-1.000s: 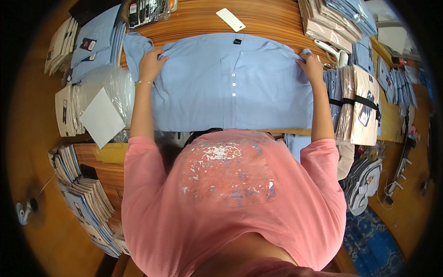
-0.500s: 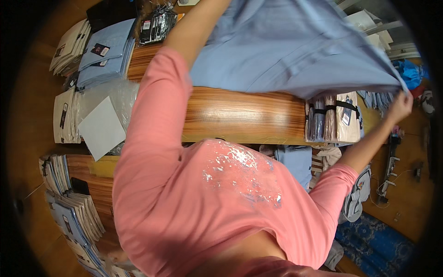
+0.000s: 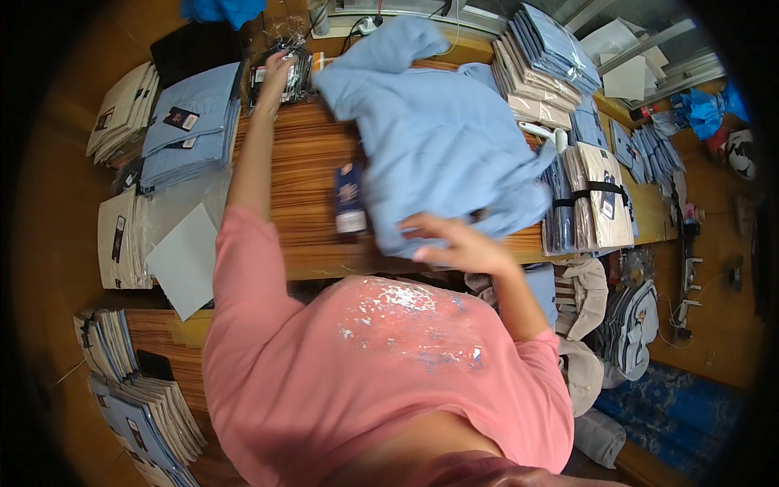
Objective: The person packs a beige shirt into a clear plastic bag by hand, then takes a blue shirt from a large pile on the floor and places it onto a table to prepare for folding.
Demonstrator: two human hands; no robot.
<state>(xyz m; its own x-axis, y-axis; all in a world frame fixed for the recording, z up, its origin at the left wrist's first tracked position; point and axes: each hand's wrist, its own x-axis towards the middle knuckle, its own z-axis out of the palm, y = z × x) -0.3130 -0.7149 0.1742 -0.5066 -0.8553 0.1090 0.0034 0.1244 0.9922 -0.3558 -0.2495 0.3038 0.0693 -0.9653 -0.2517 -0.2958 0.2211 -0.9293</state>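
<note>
A light blue garment (image 3: 446, 130) lies loose and rumpled across the striped wooden table, its sleeves spread unevenly. My right hand (image 3: 462, 246) is at the garment's near edge with fingers apart; motion softens its outline. My left arm stretches far forward, and my left hand (image 3: 274, 85) is at a heap of small dark tags in clear plastic (image 3: 294, 75); its fingertips are too blurred to show whether they grip one. A dark blue hang tag (image 3: 349, 201) with a white lower part is beside the garment's left edge.
Folded blue garments (image 3: 191, 118), beige stacks (image 3: 122, 101) and a white sheet (image 3: 185, 260) line the left. Right of the garment are a strapped row of packed garments (image 3: 602, 195) and a tall folded stack (image 3: 535, 73). Caps (image 3: 629, 337) are lower right.
The garment, held up and stretched out before, has come down onto the table. My right hand has let go of its corner and moved inward; my left hand is now at the tags.
</note>
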